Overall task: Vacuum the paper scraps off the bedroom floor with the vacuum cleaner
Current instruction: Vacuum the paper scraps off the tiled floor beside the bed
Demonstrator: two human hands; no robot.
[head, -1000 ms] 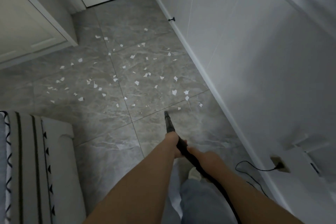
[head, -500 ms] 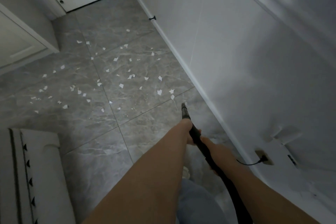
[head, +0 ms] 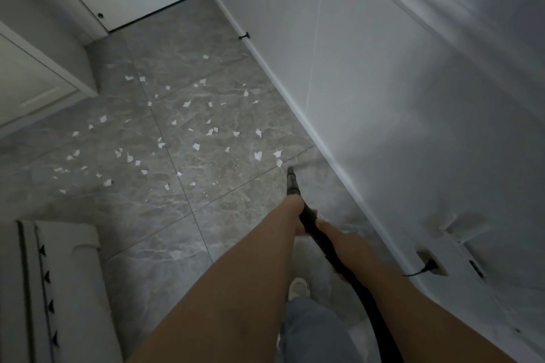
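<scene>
Both hands grip the black hose [head: 312,222], left hand [head: 295,212] ahead of right hand [head: 331,234], its nozzle [head: 291,178] low at 12 o'clock, nearly touching the nearest scraps [head: 258,155] strewn toward 10 o'clock across the floor [head: 165,233].

The black hose [head: 348,268] leaves the bottom edge behind both hands' fingers. The left hand [head: 296,215] is mostly hidden by its forearm. The wall [head: 442,156] looks smeared, probably motion blur.

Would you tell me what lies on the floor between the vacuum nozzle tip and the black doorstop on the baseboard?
In the head view, paper scraps dot the grey tiles between the nozzle tip and the doorstop; nothing else lies there.
</scene>
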